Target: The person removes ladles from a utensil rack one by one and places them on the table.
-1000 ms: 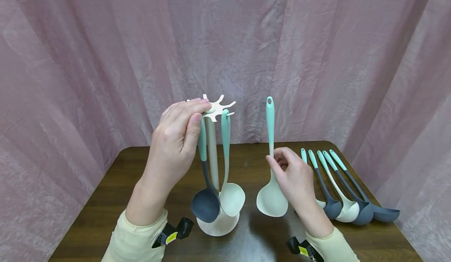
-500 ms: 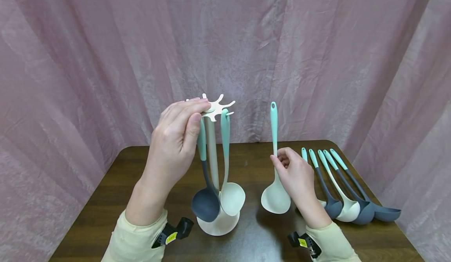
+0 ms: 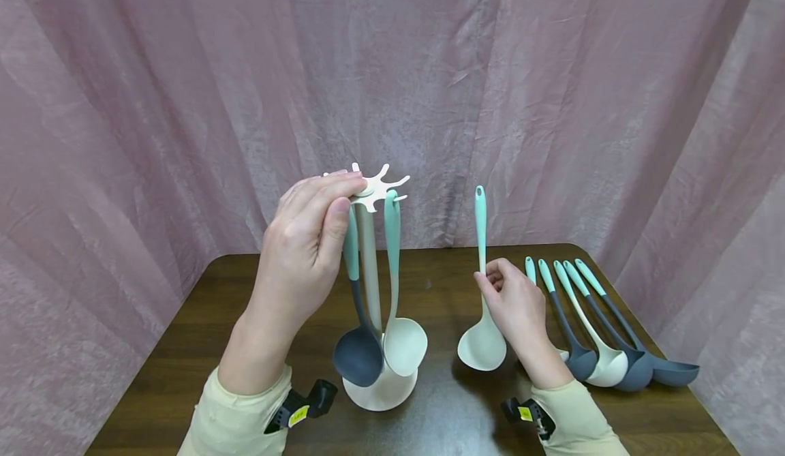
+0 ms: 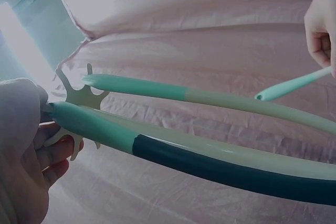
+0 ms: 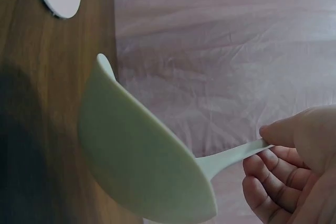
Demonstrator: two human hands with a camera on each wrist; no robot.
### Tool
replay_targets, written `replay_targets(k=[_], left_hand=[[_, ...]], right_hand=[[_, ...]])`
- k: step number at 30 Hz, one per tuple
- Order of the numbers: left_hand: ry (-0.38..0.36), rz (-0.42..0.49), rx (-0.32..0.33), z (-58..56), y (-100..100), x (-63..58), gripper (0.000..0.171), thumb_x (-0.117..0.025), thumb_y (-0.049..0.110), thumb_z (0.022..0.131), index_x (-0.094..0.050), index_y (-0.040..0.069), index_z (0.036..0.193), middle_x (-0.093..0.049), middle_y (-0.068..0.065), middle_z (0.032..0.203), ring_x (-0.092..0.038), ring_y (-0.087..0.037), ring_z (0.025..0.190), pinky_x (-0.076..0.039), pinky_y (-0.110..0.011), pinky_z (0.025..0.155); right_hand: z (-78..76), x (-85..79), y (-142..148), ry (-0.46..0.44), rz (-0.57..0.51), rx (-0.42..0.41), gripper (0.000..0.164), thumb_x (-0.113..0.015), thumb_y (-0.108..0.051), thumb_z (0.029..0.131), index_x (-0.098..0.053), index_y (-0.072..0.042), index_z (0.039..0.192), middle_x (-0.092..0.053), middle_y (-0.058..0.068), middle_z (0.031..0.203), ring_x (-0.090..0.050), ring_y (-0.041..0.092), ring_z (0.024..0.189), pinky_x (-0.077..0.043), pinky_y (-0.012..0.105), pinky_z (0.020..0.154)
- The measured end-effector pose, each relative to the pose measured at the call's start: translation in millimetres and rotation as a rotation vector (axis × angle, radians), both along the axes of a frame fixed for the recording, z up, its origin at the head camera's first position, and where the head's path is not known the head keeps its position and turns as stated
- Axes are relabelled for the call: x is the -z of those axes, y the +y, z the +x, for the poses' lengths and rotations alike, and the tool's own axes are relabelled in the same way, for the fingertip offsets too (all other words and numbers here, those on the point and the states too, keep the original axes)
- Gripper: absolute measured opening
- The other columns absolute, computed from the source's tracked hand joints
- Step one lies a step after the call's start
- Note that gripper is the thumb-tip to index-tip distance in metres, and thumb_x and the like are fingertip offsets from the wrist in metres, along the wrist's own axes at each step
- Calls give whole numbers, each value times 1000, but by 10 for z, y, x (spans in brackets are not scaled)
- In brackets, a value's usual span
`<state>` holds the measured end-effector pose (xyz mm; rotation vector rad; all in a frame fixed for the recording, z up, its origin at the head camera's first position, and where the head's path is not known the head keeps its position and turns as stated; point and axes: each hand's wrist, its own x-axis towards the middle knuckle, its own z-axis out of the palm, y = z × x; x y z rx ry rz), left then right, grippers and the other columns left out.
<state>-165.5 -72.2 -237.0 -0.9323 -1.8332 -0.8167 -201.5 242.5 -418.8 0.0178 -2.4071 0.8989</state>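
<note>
My right hand (image 3: pixel 518 306) pinches the shaft of a cream ladle (image 3: pixel 482 347) with a mint handle, held upright with its bowl low over the table. In the right wrist view, thumb and fingertips meet on the narrow shaft above the ladle's bowl (image 5: pixel 142 156). My left hand (image 3: pixel 300 251) grips the top of a white utensil stand (image 3: pixel 370 265), covering part of its ring of hooks (image 4: pixel 84 98). From the stand hang a dark grey ladle (image 3: pixel 358 357) and another cream ladle (image 3: pixel 405 347), both with mint handles.
Several mint-handled ladles (image 3: pixel 607 364), some cream and some dark grey, lie in a row on the right of the brown wooden table (image 3: pixel 227 347). The stand's round base (image 3: pixel 380 396) sits near the middle. A pink curtain (image 3: pixel 392 88) hangs behind.
My right hand has shifted slightly to the right, and the cream ladle in it has moved right, its handle top sinking lower. My left hand stays on the stand.
</note>
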Motion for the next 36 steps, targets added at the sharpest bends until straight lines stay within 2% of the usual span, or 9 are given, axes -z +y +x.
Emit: replay_targets(k=[10, 17, 23, 36], left_hand=[[-4, 0, -4, 5, -1, 6, 35, -50, 21, 118, -77, 2, 132, -75, -11, 139, -66, -30, 137, -42, -45, 122], [-8, -4, -5, 10, -6, 10, 36, -49, 23, 119, -76, 3, 133, -74, -12, 139, -65, -30, 137, -42, -45, 122], [-12, -4, -4, 13, -5, 9, 36, -50, 22, 119, -76, 3, 133, -74, -11, 140, -65, -30, 138, -42, -45, 123], [-26, -7, -2, 14, -7, 12, 37, -50, 25, 119, -75, 4, 135, -73, -11, 142, -64, -29, 138, -41, -46, 123]], right_hand=[[-102, 84, 119, -83, 63, 49, 14, -77, -22, 104, -73, -8, 104, -79, 6, 92, -74, 29, 81, -55, 50, 66], [-128, 157, 195, -157, 84, 86, 17, -77, -23, 104, -71, -7, 103, -80, 7, 92, -74, 29, 80, -53, 47, 61], [-148, 234, 240, -183, 102, 96, 16, -76, -23, 104, -70, -8, 102, -80, 7, 93, -73, 29, 77, -52, 47, 59], [-193, 291, 387, -290, 124, 157, 18, -72, -24, 104, -67, -8, 101, -75, 7, 88, -69, 32, 77, -53, 55, 66]])
